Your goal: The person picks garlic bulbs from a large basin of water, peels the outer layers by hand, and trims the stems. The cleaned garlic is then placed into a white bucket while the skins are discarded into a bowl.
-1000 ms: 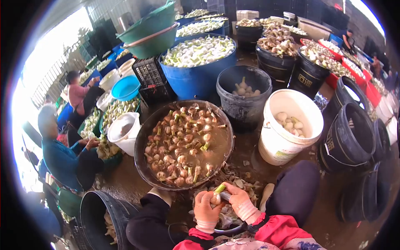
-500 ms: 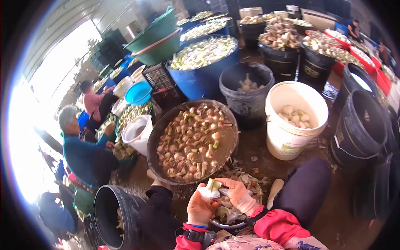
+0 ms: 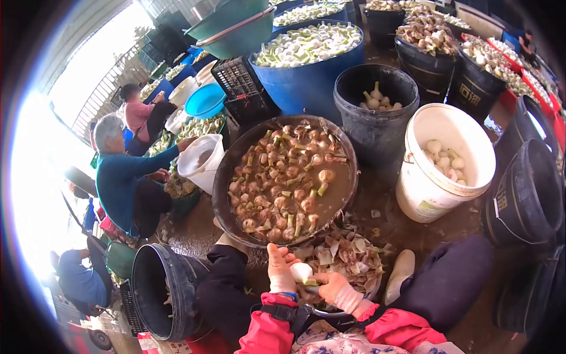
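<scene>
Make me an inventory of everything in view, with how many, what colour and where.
peeled bulb: 1, white, lower centre
peelings: one heap, tan and pinkish, lower centre
dark basin: 1, brown-black, middle
unpeeled bulbs: many, brownish, in the dark basin
white pails: 2 nearby, white, either side of the dark basin
grey bucket: 1, grey-black, behind the dark basin, to the right
large blue tub: 1, blue, top centre
green basins: at least 2, green, upper left
bright basin: 1, light blue, upper left
black buckets: several, black, right, back right and lower left
other people: at least 3, teal, pink and blue tops, left
red sleeves: 2, red, bottom
left hand: 1, orange-gloved, beside the peeled bulb
right hand: 1, orange-gloved, right of the peeled bulb
</scene>
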The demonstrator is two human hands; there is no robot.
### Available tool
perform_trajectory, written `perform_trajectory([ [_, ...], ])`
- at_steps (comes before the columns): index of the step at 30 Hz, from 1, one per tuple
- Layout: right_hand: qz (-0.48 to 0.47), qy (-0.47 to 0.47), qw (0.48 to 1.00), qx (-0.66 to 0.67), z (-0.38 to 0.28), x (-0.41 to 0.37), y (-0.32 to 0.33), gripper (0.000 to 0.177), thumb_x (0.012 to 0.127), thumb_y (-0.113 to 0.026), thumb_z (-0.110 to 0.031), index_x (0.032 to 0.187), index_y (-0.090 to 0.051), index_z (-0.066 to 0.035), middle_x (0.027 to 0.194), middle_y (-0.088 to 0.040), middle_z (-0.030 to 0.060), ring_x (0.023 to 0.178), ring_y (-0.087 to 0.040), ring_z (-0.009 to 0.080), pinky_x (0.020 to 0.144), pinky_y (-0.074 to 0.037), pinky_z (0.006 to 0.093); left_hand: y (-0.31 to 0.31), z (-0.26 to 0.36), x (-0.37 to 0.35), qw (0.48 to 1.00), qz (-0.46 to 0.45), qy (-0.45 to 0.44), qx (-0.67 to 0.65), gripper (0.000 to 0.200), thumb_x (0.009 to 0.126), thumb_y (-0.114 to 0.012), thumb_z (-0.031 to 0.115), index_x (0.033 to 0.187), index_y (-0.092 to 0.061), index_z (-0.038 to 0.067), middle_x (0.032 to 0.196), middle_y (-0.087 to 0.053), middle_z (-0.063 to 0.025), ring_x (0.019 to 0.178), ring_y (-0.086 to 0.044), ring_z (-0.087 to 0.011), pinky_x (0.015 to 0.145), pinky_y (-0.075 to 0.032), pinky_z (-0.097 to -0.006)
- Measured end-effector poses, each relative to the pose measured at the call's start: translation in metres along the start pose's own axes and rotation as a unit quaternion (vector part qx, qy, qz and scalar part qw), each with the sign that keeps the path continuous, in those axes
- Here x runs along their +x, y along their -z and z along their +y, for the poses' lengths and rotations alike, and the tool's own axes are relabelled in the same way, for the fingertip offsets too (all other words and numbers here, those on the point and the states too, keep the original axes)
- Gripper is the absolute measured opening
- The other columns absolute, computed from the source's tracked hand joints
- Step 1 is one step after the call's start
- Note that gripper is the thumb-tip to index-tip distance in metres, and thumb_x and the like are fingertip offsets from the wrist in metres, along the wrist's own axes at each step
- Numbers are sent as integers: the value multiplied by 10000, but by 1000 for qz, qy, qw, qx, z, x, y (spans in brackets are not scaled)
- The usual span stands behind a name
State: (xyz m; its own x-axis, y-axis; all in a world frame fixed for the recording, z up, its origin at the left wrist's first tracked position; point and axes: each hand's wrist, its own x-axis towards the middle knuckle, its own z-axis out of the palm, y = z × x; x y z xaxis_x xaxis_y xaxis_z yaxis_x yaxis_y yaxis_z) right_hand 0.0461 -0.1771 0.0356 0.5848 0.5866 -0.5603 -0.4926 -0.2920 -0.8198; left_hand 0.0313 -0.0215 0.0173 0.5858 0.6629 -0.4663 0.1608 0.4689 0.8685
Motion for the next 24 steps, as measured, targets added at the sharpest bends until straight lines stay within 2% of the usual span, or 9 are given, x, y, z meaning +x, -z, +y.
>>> perform_trajectory([
  [1,1,0,1000,0,4,5,3,242,786,-677,-107,1024,-695,-71,701,-621,1,598,-535,85,549,-433,246,7,-11,4,1000,-1,0,0,655,850,-524,630,1056,-508,9,816,-554,-55,664,-536,-157,619,-466,-269],
  [3,15,30,992,124,17,20,9,215,789,-652,-81,993,-713,-111,718,-652,35,638,-562,91,584,-460,263,23,-33,3,967,-71,-213,122,595,853,-590,533,1084,-461,0,952,-536,-85,774,-522,-165,700,-464,-288],
  [4,18,31,991,129,15,20,8,215,789,-652,-81,993,-713,-111,718,-652,35,638,-562,91,584,-460,263,20,-25,-18,958,-166,-203,116,566,826,-675,388,1142,-420,-6,1057,-494,-110,903,-499,-177,792,-451,-312],
  [6,-5,63,995,71,13,16,2,208,789,-637,-72,983,-709,-96,754,-660,27,692,-582,95,624,-478,273,8,-20,-51,903,-141,-281,294,635,769,-755,324,1186,-405,-3,1052,-491,-113,929,-495,-169,818,-449,-323],
  [10,8,135,990,-37,6,9,8,165,807,-610,-69,943,-703,-86,828,-689,81,744,-631,174,709,-494,294,5,1,-39,992,-74,-95,33,452,773,-759,304,1057,-538,30,815,-574,-43,670,-560,-119,563,-472,-252],
  [12,33,139,989,-37,1,8,22,159,810,-602,-68,923,-709,-98,862,-687,121,762,-647,219,716,-495,302,11,9,-38,994,-78,-62,45,417,835,-661,403,996,-559,31,734,-591,-61,528,-561,-139,426,-428,-243],
  [16,198,144,968,-53,23,28,55,209,795,-563,-34,914,-713,-118,863,-685,122,790,-660,237,718,-499,296,28,32,-54,982,-173,60,-54,555,830,-603,556,942,-604,12,759,-629,-119,598,-599,-196,527,-484,-279],
  [20,187,57,968,-156,16,19,68,200,760,-589,-93,910,-716,-131,863,-675,149,808,-652,291,734,-506,321,50,28,-37,970,-122,49,-206,561,786,-606,621,957,-628,87,829,-615,-102,782,-592,-242,591,-485,-347],
  [24,29,146,931,-333,13,8,55,479,719,-580,-102,1193,-612,-157,1130,-615,177,1003,-602,330,847,-485,352,65,29,-25,939,-120,173,-272,455,838,-566,576,994,-615,152,811,-616,-83,624,-529,-210,522,-405,-305],
])
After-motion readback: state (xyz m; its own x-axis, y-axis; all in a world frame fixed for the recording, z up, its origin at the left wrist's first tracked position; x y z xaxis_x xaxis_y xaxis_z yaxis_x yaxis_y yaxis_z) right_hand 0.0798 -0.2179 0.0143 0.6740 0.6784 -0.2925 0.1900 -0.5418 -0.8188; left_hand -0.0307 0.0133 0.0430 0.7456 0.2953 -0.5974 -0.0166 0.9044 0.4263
